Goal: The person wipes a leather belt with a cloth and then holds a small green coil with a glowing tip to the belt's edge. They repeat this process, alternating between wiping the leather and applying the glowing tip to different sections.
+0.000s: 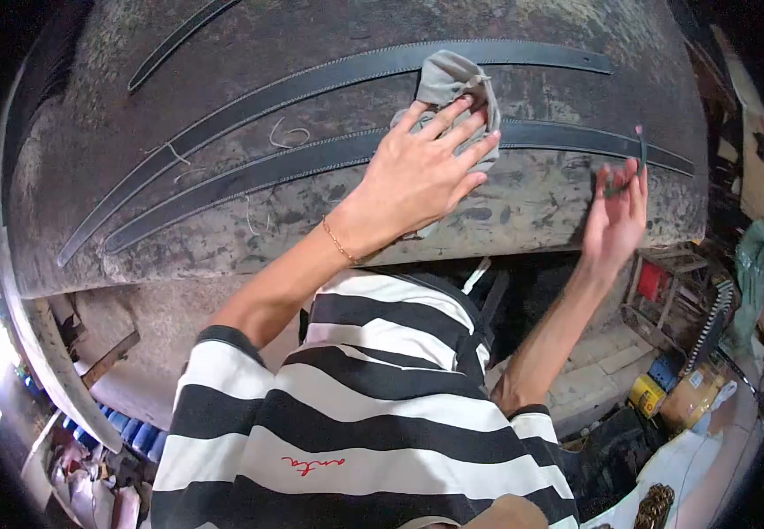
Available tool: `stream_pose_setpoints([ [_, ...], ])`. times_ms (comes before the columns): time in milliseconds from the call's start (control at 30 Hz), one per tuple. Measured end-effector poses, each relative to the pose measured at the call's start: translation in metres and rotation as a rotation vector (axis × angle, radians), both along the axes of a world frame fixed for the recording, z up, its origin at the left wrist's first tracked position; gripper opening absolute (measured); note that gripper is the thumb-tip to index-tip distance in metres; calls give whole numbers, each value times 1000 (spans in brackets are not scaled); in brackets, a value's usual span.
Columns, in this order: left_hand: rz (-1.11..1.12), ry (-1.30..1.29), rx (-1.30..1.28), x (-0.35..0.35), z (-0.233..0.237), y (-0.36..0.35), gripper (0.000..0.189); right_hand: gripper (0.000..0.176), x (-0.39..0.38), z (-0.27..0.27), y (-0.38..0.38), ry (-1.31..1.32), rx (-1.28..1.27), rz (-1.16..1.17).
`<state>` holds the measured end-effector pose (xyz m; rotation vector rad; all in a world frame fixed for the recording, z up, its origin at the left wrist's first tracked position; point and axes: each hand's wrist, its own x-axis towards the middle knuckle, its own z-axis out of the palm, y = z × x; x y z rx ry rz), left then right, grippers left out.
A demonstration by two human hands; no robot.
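Observation:
My left hand (413,172) presses down with spread fingers on a bunched grey cloth (446,79), which lies over the middle of the lower dark leather strap (303,159). Pale stitching runs along the strap's edges. Near the strap's right end is my right hand (616,216), palm turned up and fingers curled. From those fingers sticks a thin dark tool (641,152) with a pinkish tip; its exact kind cannot be made out. A second stitched strap (347,72) curves across the surface above the first.
Another strap (175,46) lies at the upper left. Loose pale thread ends (287,134) are scattered on the worn, stained work surface (488,216). Below right stand a wooden stool frame (671,282), a yellow tin (647,395) and a cardboard box (692,397).

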<state>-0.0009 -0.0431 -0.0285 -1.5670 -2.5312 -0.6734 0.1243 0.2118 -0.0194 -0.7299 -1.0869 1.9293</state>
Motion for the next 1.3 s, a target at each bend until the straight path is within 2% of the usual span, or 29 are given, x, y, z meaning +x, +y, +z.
stream_pose_setpoints([
  [133,-49,42,-15,-5,-2,-1,44,27,70,23,42,-200,54,41],
  [300,-183,61,30,-21,4,-11,40,25,135,16,88,-559,190,-76],
  [367,-237,59,68,-28,6,-12,38,23,148,16,96,-412,127,-53],
  [433,-263,-38,123,-30,6,-15,31,24,146,15,88,-103,-50,-111],
  [500,-276,-53,230,-32,10,-17,26,22,158,-13,101,-95,-129,-131],
  [533,-230,-137,257,-31,8,-20,28,20,153,-19,105,-521,-6,-9],
  [567,-183,-218,282,-31,6,-23,30,18,151,-28,102,-547,27,-90],
  [667,-150,-231,421,-28,-2,-22,39,29,156,-22,95,-308,-17,-220],
  [733,-160,-173,438,-29,6,-17,48,32,159,-25,98,-352,281,-351],
  [800,-225,-76,256,-28,11,-5,42,26,143,-23,85,-520,621,-514],
  [833,-247,-8,161,-27,11,0,39,26,142,-28,84,-516,608,-497],
  [900,-229,-1,154,-26,9,1,36,22,145,-37,83,-855,959,-197],
  [933,-228,4,163,-26,8,-1,34,19,144,-28,78,-923,1019,-206],
  [967,-215,7,148,-28,8,-3,34,20,142,-20,73,-947,1012,-266],
  [1033,-187,-16,173,-27,9,-6,25,19,125,-9,69,-752,929,-411],
  [1067,-182,14,251,-29,10,-3,16,22,120,-7,70,-672,913,-411],
  [1100,-181,14,244,-31,9,-5,16,22,108,0,66,-672,907,-408],
  [1167,-104,32,243,-33,6,-8,18,27,77,10,49,-528,570,-386],
  [1200,-73,51,286,-33,6,-8,23,29,63,3,47,-448,508,-361],
  [1300,-16,49,334,-33,6,-8,22,27,24,-5,26,-235,348,-272],
])
